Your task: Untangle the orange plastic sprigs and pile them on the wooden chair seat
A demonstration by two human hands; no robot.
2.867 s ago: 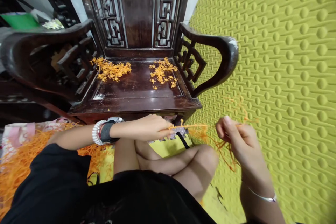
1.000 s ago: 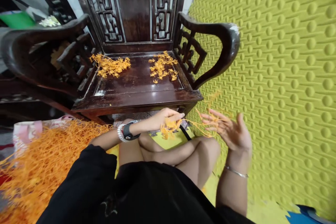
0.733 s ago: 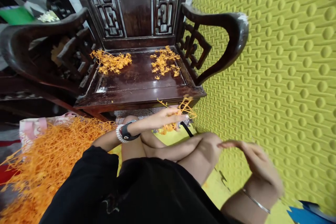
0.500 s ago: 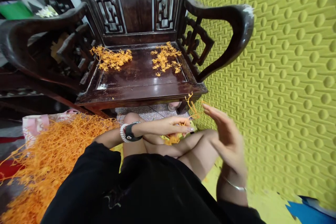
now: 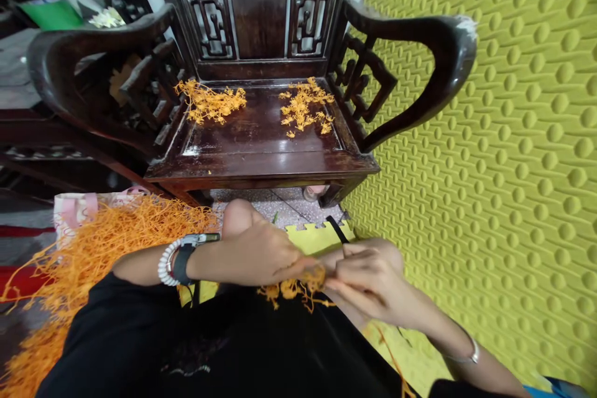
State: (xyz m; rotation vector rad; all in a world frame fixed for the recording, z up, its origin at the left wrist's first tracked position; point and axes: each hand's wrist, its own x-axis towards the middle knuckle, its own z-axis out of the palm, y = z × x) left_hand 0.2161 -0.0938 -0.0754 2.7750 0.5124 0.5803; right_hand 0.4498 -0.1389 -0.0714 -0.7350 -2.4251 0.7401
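Observation:
My left hand (image 5: 263,255) is closed over a bunch of thin, branching orange strands (image 5: 289,289) with knobby, spidery tips, held low in front of my black shirt. Against the same bunch, my right hand (image 5: 373,280) is pinched shut, its fingertips meeting the strands beside the left fingers. The exact grip point is blurred. A narrow black strip (image 5: 336,229) shows just above my right hand; whether it is held or lies behind cannot be told. One long orange strand (image 5: 394,360) lies below my right wrist.
A dark carved wooden chair (image 5: 261,165) stands ahead, with two orange clusters, left (image 5: 214,104) and right (image 5: 305,106), on its seat. A big heap of orange strands (image 5: 116,249) and a pink-white bag (image 5: 74,214) are at left. Bumpy yellow matting (image 5: 513,199) covers the right.
My right hand has come down and left from its raised, open pose to the bunch. My left hand has drawn back toward my body with the strands. The view has shifted slightly.

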